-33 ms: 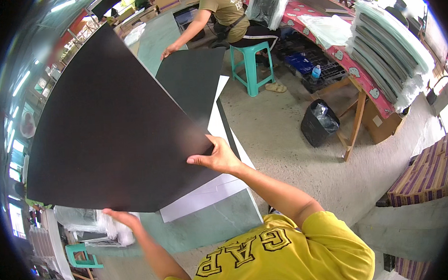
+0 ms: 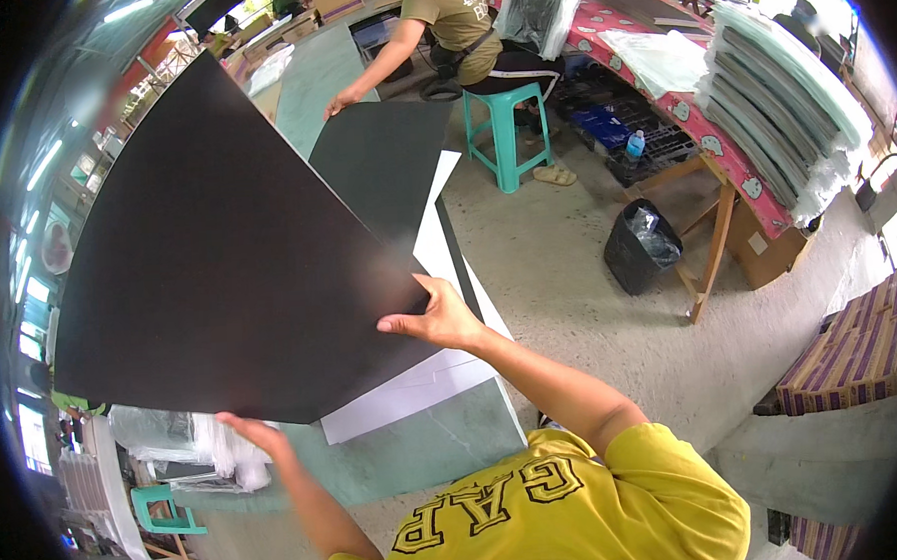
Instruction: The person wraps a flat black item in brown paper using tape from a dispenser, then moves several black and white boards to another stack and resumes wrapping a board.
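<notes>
A large black sheet (image 2: 207,250) is tilted up in front of me, across the left and middle of the view. My right hand (image 2: 445,315) grips its right edge, thumb on the near face and the other fingers partly hidden behind. At the lower edge, my left hand (image 2: 260,435) touches the sheet with fingers stretched out flat. Beyond it lies another dark sheet (image 2: 384,168), overlapped by the raised one. White sheets (image 2: 404,397) lie below on the green tabletop (image 2: 435,431).
A seated person (image 2: 458,39) reaches a hand to the far dark sheet's corner. To the right are a turquoise stool (image 2: 505,132), a black bin (image 2: 642,246) and a pink-covered table (image 2: 682,120) with a stack of wrapped panels (image 2: 776,106). Striped cartons (image 2: 852,347) sit at far right.
My left hand has shifted slightly to the right along the sheet's lower edge. The sheet and my right hand are nearly unmoved.
</notes>
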A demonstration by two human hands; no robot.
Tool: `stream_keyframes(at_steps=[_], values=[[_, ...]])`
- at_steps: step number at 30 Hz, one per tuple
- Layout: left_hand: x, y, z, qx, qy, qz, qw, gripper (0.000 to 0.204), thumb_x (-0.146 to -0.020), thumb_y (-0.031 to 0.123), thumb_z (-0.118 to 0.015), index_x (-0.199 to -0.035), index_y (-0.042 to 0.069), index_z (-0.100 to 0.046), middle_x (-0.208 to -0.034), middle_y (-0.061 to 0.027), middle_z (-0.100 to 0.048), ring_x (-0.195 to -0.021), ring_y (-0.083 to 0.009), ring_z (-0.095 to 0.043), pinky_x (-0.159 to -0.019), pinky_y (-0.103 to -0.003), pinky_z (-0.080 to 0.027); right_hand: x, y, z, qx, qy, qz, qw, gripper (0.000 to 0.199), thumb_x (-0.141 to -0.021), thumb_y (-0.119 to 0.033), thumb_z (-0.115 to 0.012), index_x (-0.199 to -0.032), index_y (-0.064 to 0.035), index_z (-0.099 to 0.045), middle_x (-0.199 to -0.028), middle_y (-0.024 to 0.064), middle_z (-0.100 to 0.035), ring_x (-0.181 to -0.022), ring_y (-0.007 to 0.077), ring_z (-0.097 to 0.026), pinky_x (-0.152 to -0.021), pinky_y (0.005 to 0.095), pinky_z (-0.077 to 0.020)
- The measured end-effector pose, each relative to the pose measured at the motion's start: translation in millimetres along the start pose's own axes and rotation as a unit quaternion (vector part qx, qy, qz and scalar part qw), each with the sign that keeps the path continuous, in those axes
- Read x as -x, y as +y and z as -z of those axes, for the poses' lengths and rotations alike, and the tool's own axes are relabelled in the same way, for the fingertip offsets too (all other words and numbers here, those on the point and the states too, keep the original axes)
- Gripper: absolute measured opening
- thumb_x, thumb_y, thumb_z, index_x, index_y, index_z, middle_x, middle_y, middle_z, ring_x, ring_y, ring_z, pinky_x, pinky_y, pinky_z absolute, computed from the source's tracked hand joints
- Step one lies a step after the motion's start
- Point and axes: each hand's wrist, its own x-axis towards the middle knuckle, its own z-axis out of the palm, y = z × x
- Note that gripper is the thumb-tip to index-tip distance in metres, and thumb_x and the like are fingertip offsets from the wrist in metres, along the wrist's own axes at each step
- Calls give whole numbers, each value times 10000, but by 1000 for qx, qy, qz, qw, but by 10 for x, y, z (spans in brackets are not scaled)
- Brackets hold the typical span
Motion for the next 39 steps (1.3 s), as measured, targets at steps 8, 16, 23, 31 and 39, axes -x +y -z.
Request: stream_keyframes(at_steps=[8, 16, 23, 31, 39], values=[[125, 99, -531, -263, -169, 11, 950, 549, -879, 481, -414, -1021, -28, -563, -980, -121, -586, -937, -217, -531, -834, -326, -402, 381, 70, 699, 206, 185, -241, 930, 522, -706, -411, -708, -780, 81, -550, -573, 43, -516, -530, 139, -477, -472, 319, -411], [978, -149, -1369, -157, -433, 165, 872, 377, -854, 261, -482, -1120, -1, -534, -1087, -117, -580, -1015, -221, -518, -874, -319, -376, 1129, 238, 1721, -73, 324, -115, 936, 360, -792, -18, -582, -1122, 56, -458, -1065, 126, -546, -949, 208, -545, -822, 315, -440], [1075, -461, -1546, -106, -489, 166, 850, 367, -851, 213, -535, -1114, -43, -535, -1103, -124, -579, -1008, -187, -523, -888, -284, -366, 1290, 286, 1923, -57, 356, -144, 922, 371, -795, -51, -609, -1122, 43, -461, -1070, 113, -552, -989, 205, -525, -881, 326, -405], [785, -406, -1274, -87, -474, 172, 859, 335, -872, 215, -517, -1157, 39, -513, -864, -62, -615, -746, -102, -574, -646, -238, -464, 1653, 116, 2148, 137, 467, -177, 855, 466, -754, -193, -685, -1058, 94, -478, -1005, 127, -559, -915, 202, -522, -825, 315, -418], [811, -347, -585, -265, -451, 59, 850, 196, -815, 154, -555, -952, 19, -593, -776, -74, -617, -675, -117, -570, -615, -247, -446, 2756, -304, 2379, 82, 623, -101, 772, 359, -788, -83, -634, -1117, 10, -524, -1039, 94, -569, -895, 218, -557, -776, 334, -484]])
